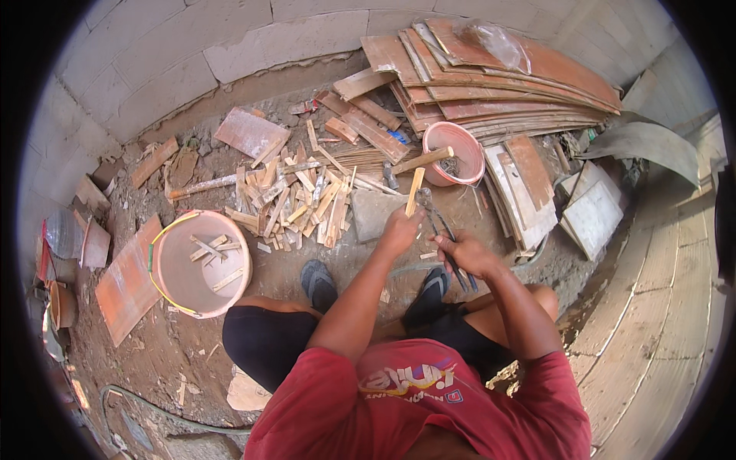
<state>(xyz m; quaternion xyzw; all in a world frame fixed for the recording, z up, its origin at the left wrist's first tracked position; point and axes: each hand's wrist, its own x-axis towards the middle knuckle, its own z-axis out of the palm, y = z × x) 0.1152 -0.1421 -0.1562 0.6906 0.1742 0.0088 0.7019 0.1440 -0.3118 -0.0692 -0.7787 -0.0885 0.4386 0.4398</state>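
My left hand (400,230) is closed around a short wood strip (415,188), which sticks up from the fist. In my right hand (466,254) is a pair of long-handled pincers (442,225). Their head is beside the wood strip; whether the jaws touch it I cannot tell. Just beyond my left hand lies a flat concrete block (374,212), with a hammer (390,177) at its far edge. A heap of split wood pieces (307,201) spreads left of the block.
A pale bucket (237,285) with a few wood pieces stands at the left. At the far right is a pink bucket (478,163) holding small metal bits, a thick stick across it. Stacked panels (529,92) lean along the back wall (284,42). Loose boards (529,192) lie right.
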